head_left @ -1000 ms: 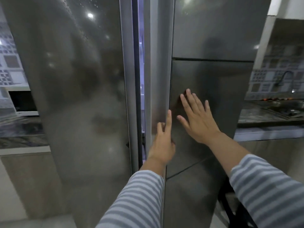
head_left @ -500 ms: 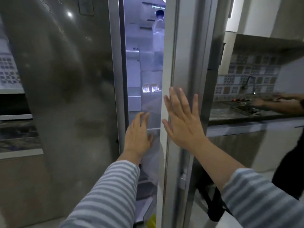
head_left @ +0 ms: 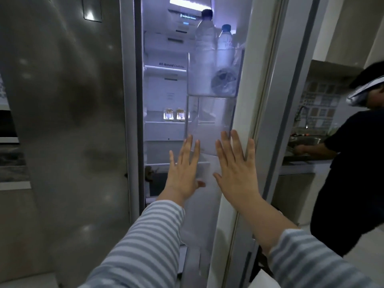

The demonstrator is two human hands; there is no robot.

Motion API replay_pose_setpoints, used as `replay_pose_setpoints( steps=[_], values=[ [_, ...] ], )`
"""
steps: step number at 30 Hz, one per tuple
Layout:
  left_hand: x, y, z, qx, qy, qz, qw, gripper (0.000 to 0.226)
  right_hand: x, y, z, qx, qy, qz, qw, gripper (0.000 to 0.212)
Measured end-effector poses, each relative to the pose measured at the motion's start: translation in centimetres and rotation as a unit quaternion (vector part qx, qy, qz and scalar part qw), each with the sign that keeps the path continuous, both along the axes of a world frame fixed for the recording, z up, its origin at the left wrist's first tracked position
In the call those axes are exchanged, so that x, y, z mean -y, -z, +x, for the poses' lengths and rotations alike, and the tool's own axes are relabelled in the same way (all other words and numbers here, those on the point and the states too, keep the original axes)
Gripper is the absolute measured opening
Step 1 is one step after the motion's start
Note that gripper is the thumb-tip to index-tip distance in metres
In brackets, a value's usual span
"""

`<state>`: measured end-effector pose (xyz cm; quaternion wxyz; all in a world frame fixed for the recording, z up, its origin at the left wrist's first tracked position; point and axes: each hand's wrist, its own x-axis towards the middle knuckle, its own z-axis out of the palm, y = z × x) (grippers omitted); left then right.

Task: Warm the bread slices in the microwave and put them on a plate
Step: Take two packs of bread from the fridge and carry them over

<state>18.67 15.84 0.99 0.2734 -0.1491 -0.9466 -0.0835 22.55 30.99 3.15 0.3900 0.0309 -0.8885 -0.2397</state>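
I face a steel side-by-side fridge. Its right door (head_left: 268, 113) stands swung open, showing the lit interior (head_left: 164, 94) and the door's clear bins (head_left: 209, 125). My right hand (head_left: 236, 171) lies flat with fingers spread against the inner edge of that door. My left hand (head_left: 184, 169) is open with straight fingers, held in front of the lower door bin; I cannot tell if it touches it. No bread, plate or microwave shows in this view.
The fridge's left door (head_left: 68, 121) is closed. Water bottles (head_left: 223, 44) stand in the upper door bin and two small jars (head_left: 174, 114) sit on a shelf. At the right a person in dark clothes (head_left: 351, 173) works at a sink counter (head_left: 303, 156).
The right fridge door has swung from a narrow gap to wide open. Both hands moved with it, the left from the door edge into the opening. A person came into view at right.
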Motion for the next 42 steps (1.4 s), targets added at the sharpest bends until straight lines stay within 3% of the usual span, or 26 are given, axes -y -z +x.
replay_pose_setpoints(
  steps=[13,24,30,32,37,42],
  values=[
    [-9.9,1.2,3.5,0.013,-0.026,-0.018,0.999,0.125,-12.3,0.1,1.6,-0.018,-0.044,0.039,0.998,0.105],
    [-13.9,1.3,4.5,0.003,-0.041,-0.028,0.999,0.125,-16.3,0.1,2.1,0.007,-0.054,0.024,0.998,0.101],
    [-10.5,1.3,5.5,-0.075,-0.014,-0.102,0.992,0.095,-13.7,0.4,3.3,0.010,-0.082,-0.061,0.995,0.088],
    [-8.2,1.4,5.7,-0.072,-0.016,-0.085,0.994,0.087,-11.7,0.7,3.4,0.010,-0.118,-0.052,0.992,0.085],
    [-1.5,2.3,5.6,0.027,-0.057,-0.047,0.997,0.074,-4.8,2.6,2.1,0.073,-0.190,-0.042,0.978,0.082],
    [4.0,5.2,5.6,0.126,-0.078,-0.014,0.989,0.067,1.2,6.1,-0.1,0.220,-0.181,-0.065,0.956,0.081]
  ],
)
